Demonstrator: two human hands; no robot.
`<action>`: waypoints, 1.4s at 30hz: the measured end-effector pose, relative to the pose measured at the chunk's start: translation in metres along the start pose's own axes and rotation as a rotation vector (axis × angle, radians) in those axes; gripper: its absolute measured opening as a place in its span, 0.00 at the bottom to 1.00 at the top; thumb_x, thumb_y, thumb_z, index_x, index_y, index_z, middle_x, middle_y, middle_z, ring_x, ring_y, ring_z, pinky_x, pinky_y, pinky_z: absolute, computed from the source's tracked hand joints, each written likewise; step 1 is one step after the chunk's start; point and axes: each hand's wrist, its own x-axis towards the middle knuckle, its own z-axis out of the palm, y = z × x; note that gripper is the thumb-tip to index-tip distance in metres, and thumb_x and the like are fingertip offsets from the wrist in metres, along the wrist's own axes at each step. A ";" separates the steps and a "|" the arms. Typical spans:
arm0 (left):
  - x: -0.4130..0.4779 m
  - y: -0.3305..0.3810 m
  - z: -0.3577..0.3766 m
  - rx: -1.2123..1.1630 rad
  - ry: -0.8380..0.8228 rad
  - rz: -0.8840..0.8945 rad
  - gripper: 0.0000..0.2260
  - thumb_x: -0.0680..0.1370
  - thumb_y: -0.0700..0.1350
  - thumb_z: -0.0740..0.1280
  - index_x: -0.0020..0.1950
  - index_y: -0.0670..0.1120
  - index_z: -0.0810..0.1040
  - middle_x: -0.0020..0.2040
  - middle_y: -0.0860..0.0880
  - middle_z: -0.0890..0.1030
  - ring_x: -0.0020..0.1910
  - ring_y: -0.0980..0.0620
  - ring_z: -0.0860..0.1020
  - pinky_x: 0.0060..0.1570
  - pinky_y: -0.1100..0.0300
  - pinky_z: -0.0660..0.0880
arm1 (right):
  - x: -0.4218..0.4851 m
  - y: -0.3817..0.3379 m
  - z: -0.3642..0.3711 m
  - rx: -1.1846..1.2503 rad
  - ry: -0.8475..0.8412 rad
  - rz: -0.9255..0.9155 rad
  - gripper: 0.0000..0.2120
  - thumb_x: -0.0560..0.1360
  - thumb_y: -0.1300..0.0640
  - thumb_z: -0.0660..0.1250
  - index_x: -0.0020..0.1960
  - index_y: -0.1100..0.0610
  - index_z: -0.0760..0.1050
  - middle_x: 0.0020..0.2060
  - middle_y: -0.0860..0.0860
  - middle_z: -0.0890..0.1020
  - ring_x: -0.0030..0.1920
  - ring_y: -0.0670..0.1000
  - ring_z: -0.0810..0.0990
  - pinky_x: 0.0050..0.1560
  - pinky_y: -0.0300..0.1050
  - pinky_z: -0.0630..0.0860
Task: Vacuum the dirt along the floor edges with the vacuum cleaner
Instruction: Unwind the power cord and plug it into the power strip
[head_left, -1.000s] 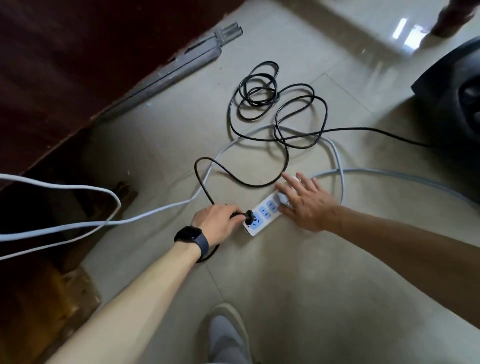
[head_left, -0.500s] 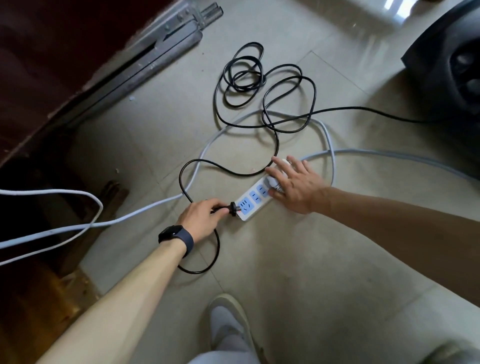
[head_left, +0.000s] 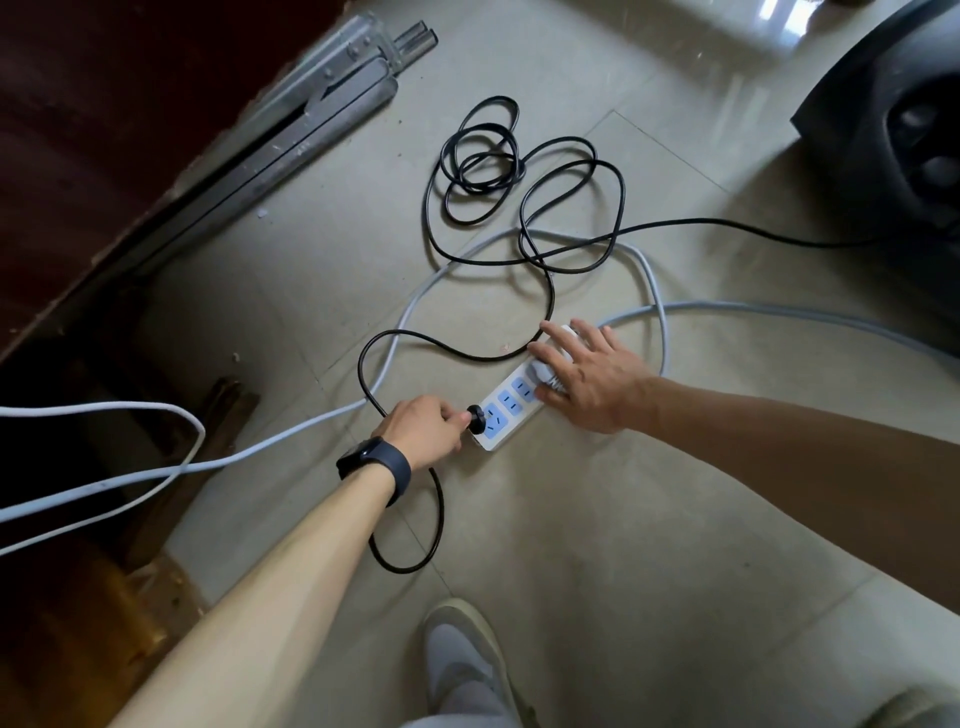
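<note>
The vacuum cleaner (head_left: 883, 114) sits at the upper right edge, and the loose coils of its black cord (head_left: 360, 366) on the floor could snag or tug tight. My right hand (head_left: 592, 379) presses flat-fingered on the power strip (head_left: 506, 415), whose long axis runs lower left to upper right. If it slides, the plug (head_left: 475, 418) my left hand (head_left: 421, 428) pinches, facing right into the end socket, may seat crooked.

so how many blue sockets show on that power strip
3 blue sockets on the white power strip: one beside the black plug in the left hand, one mid-row, one by the right hand, whose palm may hide more.
</note>
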 end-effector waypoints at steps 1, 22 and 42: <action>0.000 0.001 -0.002 -0.005 -0.010 -0.015 0.15 0.79 0.56 0.62 0.38 0.50 0.80 0.39 0.54 0.84 0.42 0.49 0.81 0.48 0.56 0.77 | 0.000 0.000 0.000 -0.006 0.003 0.002 0.33 0.84 0.34 0.47 0.84 0.48 0.49 0.85 0.51 0.48 0.82 0.61 0.50 0.80 0.62 0.52; 0.002 0.064 -0.002 0.104 -0.040 -0.163 0.05 0.75 0.46 0.65 0.39 0.47 0.76 0.48 0.45 0.82 0.44 0.43 0.76 0.40 0.60 0.69 | 0.001 0.001 0.001 -0.017 0.003 -0.009 0.34 0.83 0.33 0.46 0.84 0.47 0.49 0.85 0.51 0.49 0.82 0.61 0.51 0.79 0.61 0.52; -0.003 0.074 0.031 -0.095 0.145 -0.279 0.12 0.78 0.45 0.62 0.59 0.44 0.66 0.57 0.39 0.78 0.57 0.38 0.76 0.43 0.53 0.68 | 0.010 -0.002 0.008 0.049 0.064 0.023 0.37 0.82 0.35 0.42 0.82 0.57 0.58 0.83 0.58 0.58 0.81 0.65 0.57 0.74 0.70 0.58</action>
